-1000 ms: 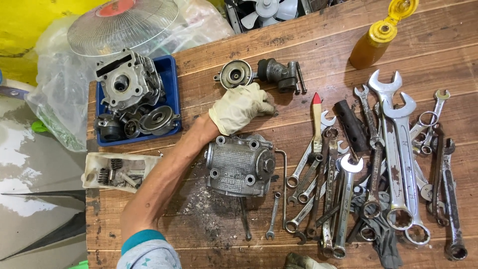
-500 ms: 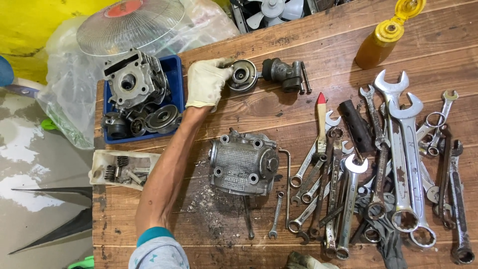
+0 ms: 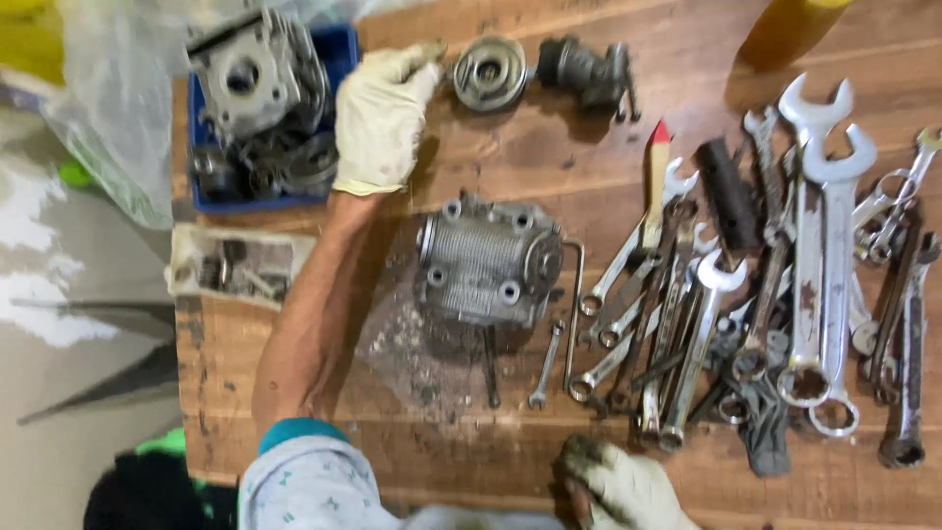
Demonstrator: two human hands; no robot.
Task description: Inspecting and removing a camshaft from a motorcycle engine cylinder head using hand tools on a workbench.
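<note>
My left hand (image 3: 383, 118), in a dirty pale glove, reaches across the wooden table (image 3: 549, 186) with its fingers stretched out. The fingertips lie beside a round metal disc part (image 3: 489, 71), touching or almost touching its left edge; nothing is gripped. The hand lies next to a blue tray (image 3: 339, 49) of engine parts. A finned grey cylinder head (image 3: 486, 265) sits mid-table, below the hand and right of my forearm. My right hand (image 3: 618, 486), also gloved, rests at the table's front edge with bent fingers; its lower part is cut off.
A dark metal part (image 3: 584, 69) lies right of the disc. Several spanners and wrenches (image 3: 765, 294) cover the right half of the table. A small clear bag of parts (image 3: 240, 265) lies at the left edge. Grit is scattered under the cylinder head.
My left hand has moved from the middle of the table up and left to the round disc part by the blue tray. My right hand has come into view at the bottom.
</note>
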